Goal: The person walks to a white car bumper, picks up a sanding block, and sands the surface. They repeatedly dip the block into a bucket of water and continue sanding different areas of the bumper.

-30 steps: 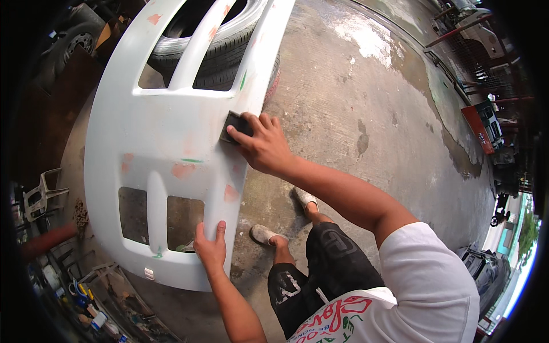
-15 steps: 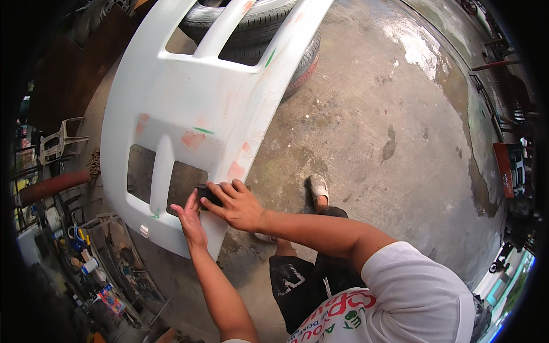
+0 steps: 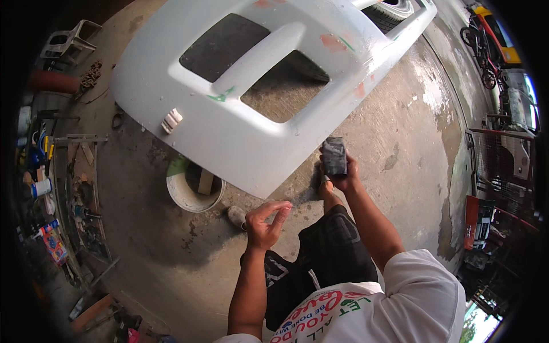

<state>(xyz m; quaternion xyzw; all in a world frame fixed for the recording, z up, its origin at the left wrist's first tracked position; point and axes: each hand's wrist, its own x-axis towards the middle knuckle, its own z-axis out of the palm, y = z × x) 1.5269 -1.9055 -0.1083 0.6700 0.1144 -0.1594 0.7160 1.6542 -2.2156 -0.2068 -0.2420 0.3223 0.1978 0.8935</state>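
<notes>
A pale grey-white car bumper (image 3: 251,157) with large openings fills the upper middle, marked with pinkish and green patches. My right hand (image 3: 350,171) holds a dark grey sanding block (image 3: 335,156), its face turned up, just beyond the bumper's right edge and apart from it. Near the bumper's closest corner is my left hand (image 3: 264,226), empty, fingers bent and thumb a little apart. A small pale ridged piece (image 3: 171,121) sits at the bumper's left edge.
Below the bumper's near edge stands a round white bucket (image 3: 197,207) with a light block in it. A tyre (image 3: 389,16) lies under the far end. Cluttered racks (image 3: 86,188) line the left; a plastic chair (image 3: 71,41) stands far left. Motorcycles (image 3: 486,54) are far right.
Both hands have come off the bumper, the right one carrying the sanding block to the right. My view has shifted toward the bumper's near end, bringing the bucket into sight.
</notes>
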